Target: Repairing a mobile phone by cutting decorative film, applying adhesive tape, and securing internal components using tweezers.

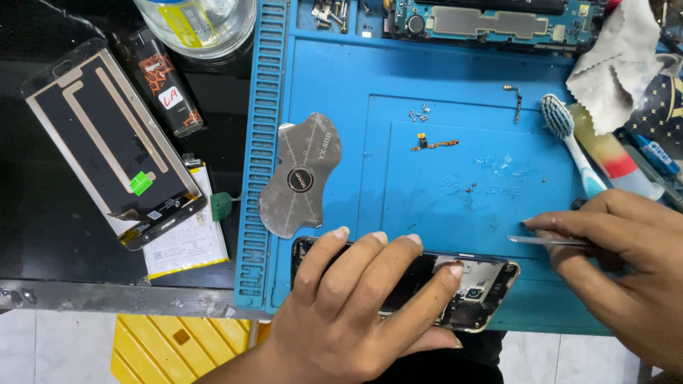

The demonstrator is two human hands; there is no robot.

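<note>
My left hand [363, 299] lies over an opened phone body [484, 291] at the near edge of a blue work mat [441, 121], fingers spread across its black frame and holding it down. Its inner parts and camera show at the right end. My right hand [619, 256] grips thin metal tweezers [544, 240], whose tip points left, just above the phone's right end. A small orange flex cable [432, 144] and several tiny screws [420, 114] lie on the mat farther away.
A thin metal pry tool [299, 178] rests on the mat's left part. A detached phone screen [107, 142], a battery [188, 245], a black lighter [163, 82] and a clear jar [203, 21] sit left. A toothbrush [569, 142], grey cloth [622, 64] and circuit board [491, 21] lie farther back.
</note>
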